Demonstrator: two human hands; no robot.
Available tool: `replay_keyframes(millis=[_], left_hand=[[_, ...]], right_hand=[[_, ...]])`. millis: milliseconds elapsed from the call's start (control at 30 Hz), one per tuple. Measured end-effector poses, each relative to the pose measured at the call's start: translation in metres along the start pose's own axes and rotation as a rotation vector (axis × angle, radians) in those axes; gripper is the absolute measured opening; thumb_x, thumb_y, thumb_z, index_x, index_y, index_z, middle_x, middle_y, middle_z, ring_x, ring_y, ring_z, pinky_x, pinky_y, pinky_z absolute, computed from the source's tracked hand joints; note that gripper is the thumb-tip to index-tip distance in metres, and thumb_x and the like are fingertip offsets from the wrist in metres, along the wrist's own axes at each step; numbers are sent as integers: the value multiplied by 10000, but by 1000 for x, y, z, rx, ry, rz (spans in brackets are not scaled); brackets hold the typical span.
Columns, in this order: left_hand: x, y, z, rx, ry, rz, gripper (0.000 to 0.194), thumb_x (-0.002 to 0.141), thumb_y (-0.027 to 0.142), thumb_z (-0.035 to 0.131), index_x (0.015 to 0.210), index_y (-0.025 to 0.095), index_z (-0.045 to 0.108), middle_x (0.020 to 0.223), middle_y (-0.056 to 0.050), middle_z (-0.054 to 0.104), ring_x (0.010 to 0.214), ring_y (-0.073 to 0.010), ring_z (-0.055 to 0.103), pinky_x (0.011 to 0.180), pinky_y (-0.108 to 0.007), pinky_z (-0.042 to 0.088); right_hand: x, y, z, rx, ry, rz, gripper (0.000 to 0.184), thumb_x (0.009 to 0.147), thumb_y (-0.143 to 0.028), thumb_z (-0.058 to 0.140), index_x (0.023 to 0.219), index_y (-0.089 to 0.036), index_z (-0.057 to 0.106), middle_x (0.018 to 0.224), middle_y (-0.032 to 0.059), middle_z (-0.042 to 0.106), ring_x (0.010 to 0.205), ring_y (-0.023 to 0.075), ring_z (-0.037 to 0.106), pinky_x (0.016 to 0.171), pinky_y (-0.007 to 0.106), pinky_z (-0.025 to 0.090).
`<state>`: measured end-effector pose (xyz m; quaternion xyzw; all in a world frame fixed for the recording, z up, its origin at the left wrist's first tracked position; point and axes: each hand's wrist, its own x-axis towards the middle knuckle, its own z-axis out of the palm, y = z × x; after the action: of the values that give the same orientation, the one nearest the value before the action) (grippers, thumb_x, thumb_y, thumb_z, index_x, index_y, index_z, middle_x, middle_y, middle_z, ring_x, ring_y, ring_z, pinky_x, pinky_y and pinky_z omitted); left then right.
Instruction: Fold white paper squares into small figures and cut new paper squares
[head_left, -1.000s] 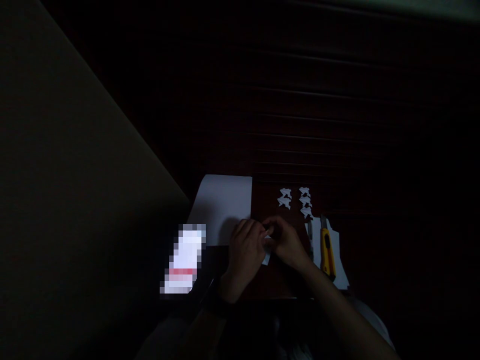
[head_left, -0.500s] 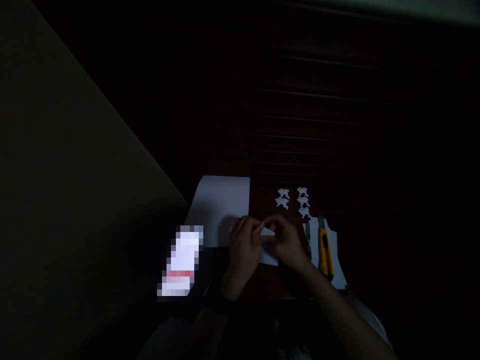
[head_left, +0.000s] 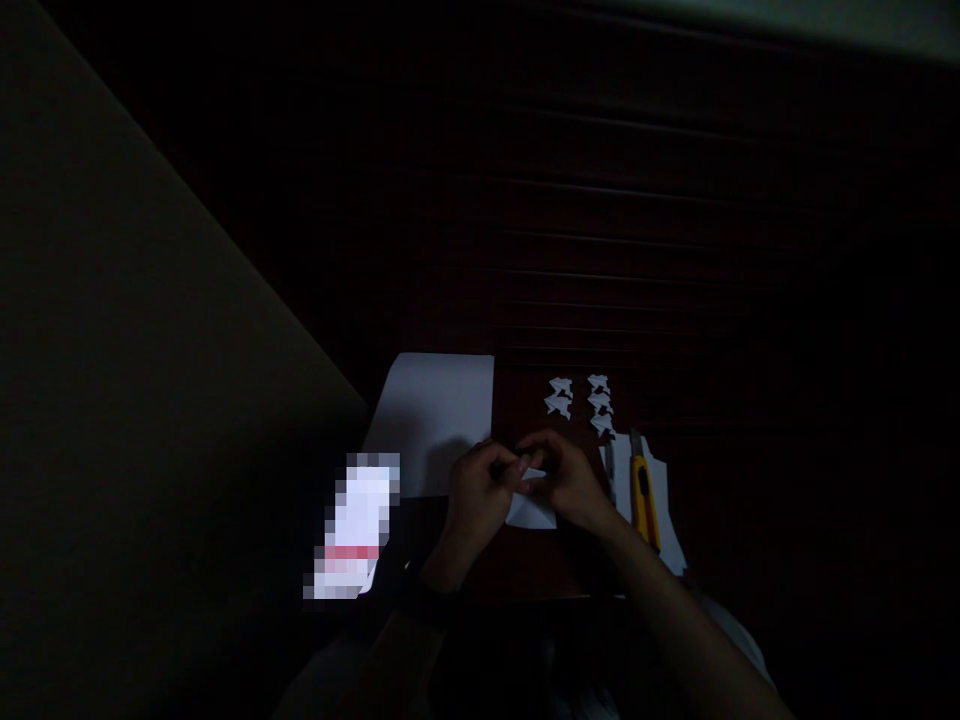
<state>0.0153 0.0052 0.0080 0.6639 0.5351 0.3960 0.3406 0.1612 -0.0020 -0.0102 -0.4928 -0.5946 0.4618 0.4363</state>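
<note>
Between my hands is a small white piece of paper, partly folded, its upper part covered by my fingers. My left hand pinches the paper's upper left side, thumb and fingertips pressed together. From the other side my right hand grips the same paper with thumb and curled fingers. The fingertips of both hands nearly meet over it. Just beyond lie several small folded paper figures in two columns, a left column and a right column.
A large white sheet lies to the left, with a lit, blurred-out screen nearer me. On the right a yellow utility knife and a slim dark tool rest on white paper. A pale wall rises at left.
My left hand has shifted slightly left and turned, showing more of the paper's lower part. My right hand keeps its hold. The whole view has drifted a little.
</note>
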Motion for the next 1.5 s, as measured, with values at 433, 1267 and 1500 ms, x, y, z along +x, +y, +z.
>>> replay_keyframes(millis=[433,1267,1500], left_hand=[[2,-8,5,-194,-44,-100,205,789,353,593,752,172,683,716,-9,670,681,-147,591,620,-232,418],[-1,-23,1,-244,-171,-99,261,826,394,536,773,170,657,730,-22,665,688,-159,600,608,-233,431],[-2,-23,0,-251,-211,-148,285,810,411,547,740,158,658,695,-29,656,657,-162,586,578,-237,413]], right_hand=[[3,2,0,66,114,79,404,568,-196,777,936,-210,611,612,-62,471,541,106,434,488,217,374],[10,18,-5,356,267,291,238,626,-373,771,647,-149,694,610,16,634,546,120,522,541,252,377],[8,12,-3,316,247,285,217,622,-365,766,655,-164,692,584,-8,606,516,102,475,504,240,326]])
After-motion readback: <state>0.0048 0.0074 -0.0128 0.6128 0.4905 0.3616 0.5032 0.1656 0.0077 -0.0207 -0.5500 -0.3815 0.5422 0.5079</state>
